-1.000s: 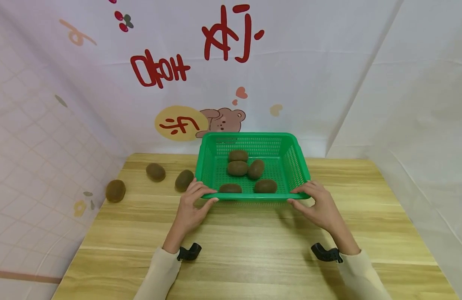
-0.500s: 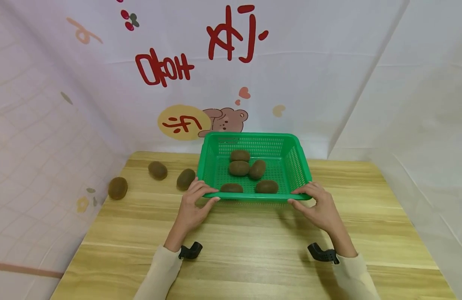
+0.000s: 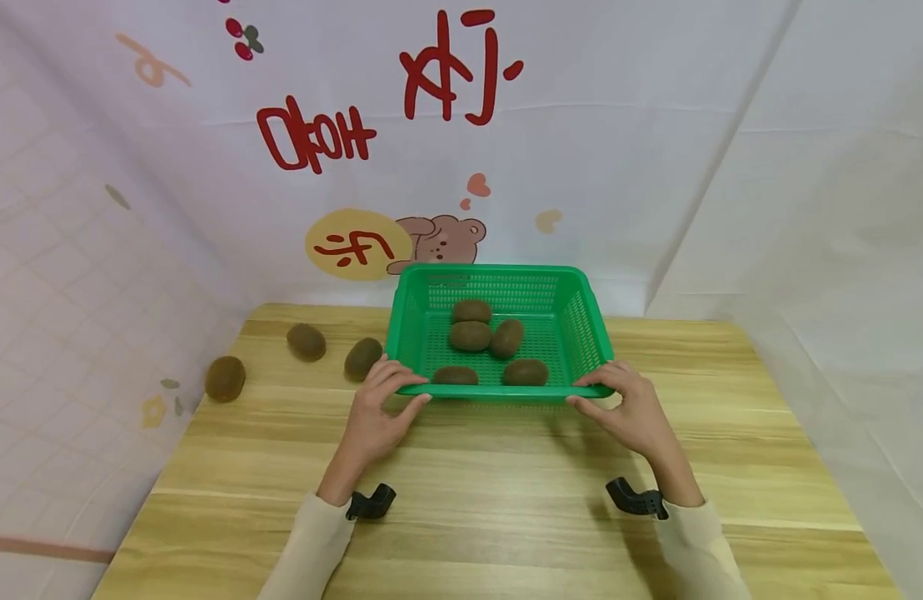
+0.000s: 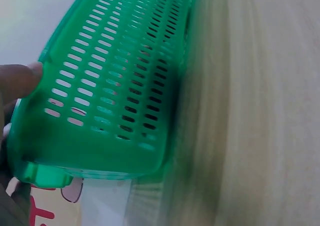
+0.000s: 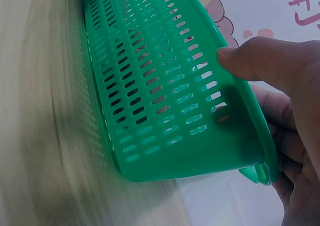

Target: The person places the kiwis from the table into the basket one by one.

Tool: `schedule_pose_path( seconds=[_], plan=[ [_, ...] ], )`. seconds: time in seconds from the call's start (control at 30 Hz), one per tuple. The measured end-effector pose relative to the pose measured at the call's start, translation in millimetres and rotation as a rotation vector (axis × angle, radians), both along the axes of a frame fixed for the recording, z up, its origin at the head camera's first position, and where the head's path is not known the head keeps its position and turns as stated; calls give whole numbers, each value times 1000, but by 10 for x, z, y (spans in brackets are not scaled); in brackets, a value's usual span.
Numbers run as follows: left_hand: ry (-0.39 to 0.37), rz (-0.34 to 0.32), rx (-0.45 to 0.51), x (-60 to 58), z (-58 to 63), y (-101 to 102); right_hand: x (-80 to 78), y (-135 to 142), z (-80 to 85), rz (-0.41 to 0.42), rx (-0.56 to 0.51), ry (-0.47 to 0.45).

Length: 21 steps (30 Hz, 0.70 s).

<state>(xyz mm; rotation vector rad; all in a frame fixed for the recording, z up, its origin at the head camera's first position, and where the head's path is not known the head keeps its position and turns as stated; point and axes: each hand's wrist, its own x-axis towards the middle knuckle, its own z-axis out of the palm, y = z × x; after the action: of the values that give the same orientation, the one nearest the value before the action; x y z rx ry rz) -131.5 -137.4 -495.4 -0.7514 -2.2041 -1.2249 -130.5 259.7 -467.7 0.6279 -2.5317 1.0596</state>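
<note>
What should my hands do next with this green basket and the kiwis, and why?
Perhaps let the left hand release the green basket and reach for the kiwi just outside. It's the loose one closest to that hand, and the right hand also grips the near rim, so it could steady things.

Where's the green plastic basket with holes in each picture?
Head: the green rectangular plastic basket is near the middle, slightly right.
Left wrist: the basket fills much of the left half, cut off at the top.
Right wrist: the basket is in the upper middle, cut off at the top.
Shared landmark: pale wood-grain table.
</note>
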Motion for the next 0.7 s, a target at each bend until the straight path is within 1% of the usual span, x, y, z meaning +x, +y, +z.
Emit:
schedule_pose_path(
  seconds=[0.13, 0.4, 0.57, 0.7],
  plan=[
    [-26, 3, -1, 29, 37, -35, -15, -13, -9, 6, 3, -5],
    [-49, 44, -16, 54, 117, -96, -16, -25, 0, 4, 0, -20],
    [-61, 63, -28, 22, 147, -110, -9, -8, 1, -4, -4, -24],
    [-65, 84, -24, -38, 177, -124, 1, 7, 10, -7, -3, -21]
  ],
)
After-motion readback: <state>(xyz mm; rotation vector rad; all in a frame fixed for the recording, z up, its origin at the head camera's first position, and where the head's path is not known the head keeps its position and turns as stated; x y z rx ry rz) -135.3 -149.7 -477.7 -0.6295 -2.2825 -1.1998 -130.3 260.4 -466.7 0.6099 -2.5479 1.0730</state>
